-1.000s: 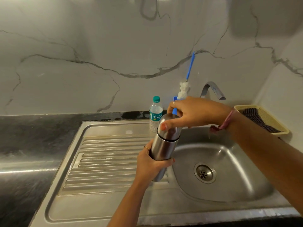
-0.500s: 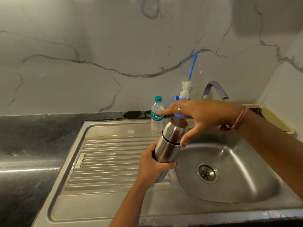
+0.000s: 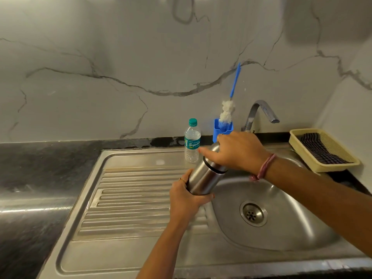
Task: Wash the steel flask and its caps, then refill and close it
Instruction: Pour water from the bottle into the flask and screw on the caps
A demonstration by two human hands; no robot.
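The steel flask (image 3: 203, 179) is tilted to the right above the left rim of the sink basin (image 3: 281, 234). My left hand (image 3: 186, 200) grips its lower body. Its steel outer cap (image 3: 215, 161) sits on top, and my right hand (image 3: 239, 152) is wrapped over that cap, index finger stretched out to the left. The cap's top is hidden under my palm. A bottle brush (image 3: 228, 111) with a blue handle stands in a blue holder (image 3: 222, 130) behind the flask.
A small plastic water bottle (image 3: 192, 142) with a green cap stands on the drainboard (image 3: 130, 200) just behind the flask. The tap (image 3: 259, 112) arches over the basin. A yellow basket (image 3: 324, 151) holding a dark cloth sits at the right. Dark stone counter lies to the left.
My right hand, which had opened above the cap half a second ago, has closed back over it. The flask has tilted a little further to the right.
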